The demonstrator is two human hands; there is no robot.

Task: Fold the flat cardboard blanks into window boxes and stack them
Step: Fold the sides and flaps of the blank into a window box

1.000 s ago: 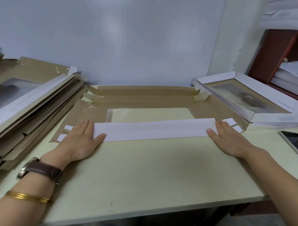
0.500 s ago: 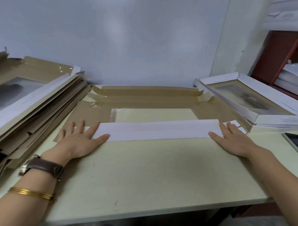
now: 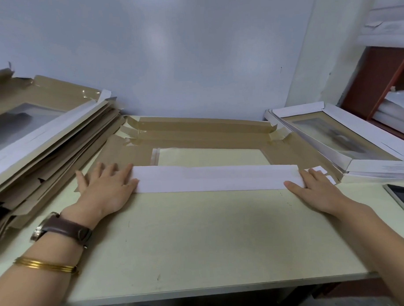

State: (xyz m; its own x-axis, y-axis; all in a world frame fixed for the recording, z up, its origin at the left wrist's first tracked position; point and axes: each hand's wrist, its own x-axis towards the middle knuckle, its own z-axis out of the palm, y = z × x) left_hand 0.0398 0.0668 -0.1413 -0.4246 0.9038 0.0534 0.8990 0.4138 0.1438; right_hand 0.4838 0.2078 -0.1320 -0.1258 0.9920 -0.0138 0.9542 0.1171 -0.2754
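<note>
flat hands point(image 3: 106, 190) (both) on blank point(image 3: 216, 178)

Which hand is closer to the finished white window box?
Right. The right hand rests on one end of the white flap, just beside the finished box; the left hand lies flat on its other end, by the pile of unfolded blanks.

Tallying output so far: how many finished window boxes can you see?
1 plainly: the finished window box at the right side of the table, window facing up. The white edges under it may be more boxes, hidden beneath.
</note>
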